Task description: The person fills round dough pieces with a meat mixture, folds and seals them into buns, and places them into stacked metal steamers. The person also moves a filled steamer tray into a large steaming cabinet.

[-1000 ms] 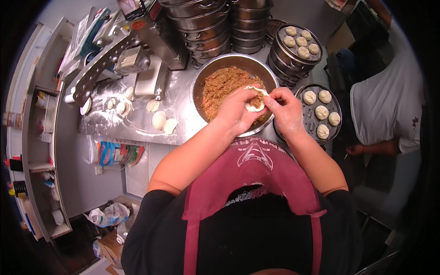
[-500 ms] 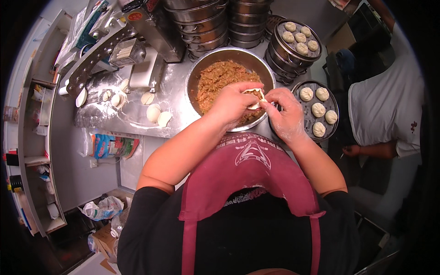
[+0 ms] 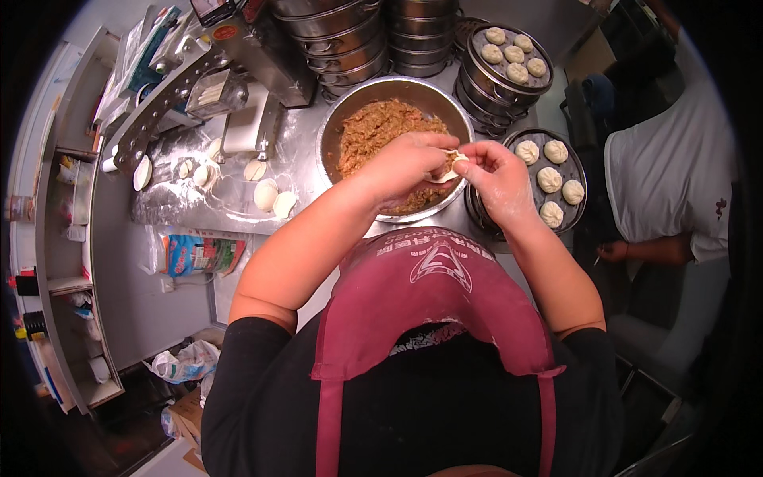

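Over the right part of a steel bowl [image 3: 325, 163] of brown minced filling [image 3: 377, 131], a pale bun wrapper [image 3: 455, 168] with filling inside is held between both hands. Its rim is partly gathered, and some filling shows at the top. My left hand [image 3: 407, 168] curls round the wrapper's left side, closed on it. On the other side, my right hand [image 3: 505, 184], dusted with flour, pinches the wrapper's edge between thumb and fingers. The wrapper's underside is hidden by the left hand.
Right of the bowl, pleated buns [image 3: 549, 180] sit on a steamer tray [image 3: 575, 170]; more fill a stacked steamer [image 3: 494, 87] behind. Flattened dough rounds [image 3: 265, 195] lie on the floured counter [image 3: 171, 208] by a machine [image 3: 253, 119]. Another person [image 3: 668, 175] stands at right.
The wrapper's opening looks narrower and its rim more gathered. Both hands stay over the bowl with slightly shifted fingers. The whole view has moved a little.
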Tool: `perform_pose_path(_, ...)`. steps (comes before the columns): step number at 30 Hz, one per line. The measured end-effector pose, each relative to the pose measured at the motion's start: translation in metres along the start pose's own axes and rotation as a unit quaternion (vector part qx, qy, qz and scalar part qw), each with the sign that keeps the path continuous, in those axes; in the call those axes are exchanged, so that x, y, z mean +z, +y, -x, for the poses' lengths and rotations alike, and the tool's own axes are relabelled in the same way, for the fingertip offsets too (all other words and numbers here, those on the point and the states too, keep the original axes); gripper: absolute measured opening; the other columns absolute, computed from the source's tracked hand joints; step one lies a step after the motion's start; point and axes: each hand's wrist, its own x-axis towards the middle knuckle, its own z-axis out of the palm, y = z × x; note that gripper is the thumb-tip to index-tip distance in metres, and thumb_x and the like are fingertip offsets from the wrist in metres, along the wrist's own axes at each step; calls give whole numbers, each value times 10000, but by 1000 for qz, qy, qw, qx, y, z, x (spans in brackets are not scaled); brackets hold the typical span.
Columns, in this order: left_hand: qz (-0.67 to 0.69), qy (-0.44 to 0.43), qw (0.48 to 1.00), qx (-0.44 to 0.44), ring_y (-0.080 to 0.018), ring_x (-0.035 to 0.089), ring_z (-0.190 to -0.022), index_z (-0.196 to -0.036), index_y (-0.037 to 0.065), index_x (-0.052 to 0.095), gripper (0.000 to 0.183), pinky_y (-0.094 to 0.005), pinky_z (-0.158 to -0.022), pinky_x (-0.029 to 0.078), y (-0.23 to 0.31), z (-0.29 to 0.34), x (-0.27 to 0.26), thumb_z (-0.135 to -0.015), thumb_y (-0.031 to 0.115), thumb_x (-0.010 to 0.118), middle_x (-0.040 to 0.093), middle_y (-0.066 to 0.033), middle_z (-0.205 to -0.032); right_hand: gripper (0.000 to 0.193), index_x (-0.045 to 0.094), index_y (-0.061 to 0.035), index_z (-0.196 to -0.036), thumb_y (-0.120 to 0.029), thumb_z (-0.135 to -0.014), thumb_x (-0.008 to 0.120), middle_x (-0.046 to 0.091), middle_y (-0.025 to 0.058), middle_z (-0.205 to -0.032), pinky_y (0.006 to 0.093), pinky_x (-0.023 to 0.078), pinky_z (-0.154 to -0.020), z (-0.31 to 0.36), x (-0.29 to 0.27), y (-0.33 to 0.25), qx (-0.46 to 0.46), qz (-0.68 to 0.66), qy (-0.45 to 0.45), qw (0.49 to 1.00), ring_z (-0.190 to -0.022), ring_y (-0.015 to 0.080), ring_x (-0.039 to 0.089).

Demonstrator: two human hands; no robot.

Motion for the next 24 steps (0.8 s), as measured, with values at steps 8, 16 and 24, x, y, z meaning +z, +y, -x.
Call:
perform_pose_path(8,277,64,958,37,-248,620,-979,-1178,-23,515,270,-389,-825,562,-25,-1,23,-938,86,460,605,-154,-1075,168,617,1,-915,-98,-814,707,601,44,-852,271,462,-693,7,6,11,-147,130,79,977,-743,144,567)
perform_pose_path(16,172,99,979,48,-202,637,-935,-1245,-48,511,356,-326,-801,555,-18,5,22,-900,35,532,623,-136,-1058,171,636,-7,-935,-91,-804,706,636,86,-869,283,493,-707,4,2,2,-88,116,36,989,-762,175,609)
perform_pose_path(24,135,88,986,37,-194,641,-927,-1237,-69,547,363,-303,-797,547,-17,5,17,-890,33,518,633,-148,-1082,140,639,-14,-888,-105,-802,702,622,94,-851,306,488,-690,5,6,-3,-62,69,11,996,-748,202,600)
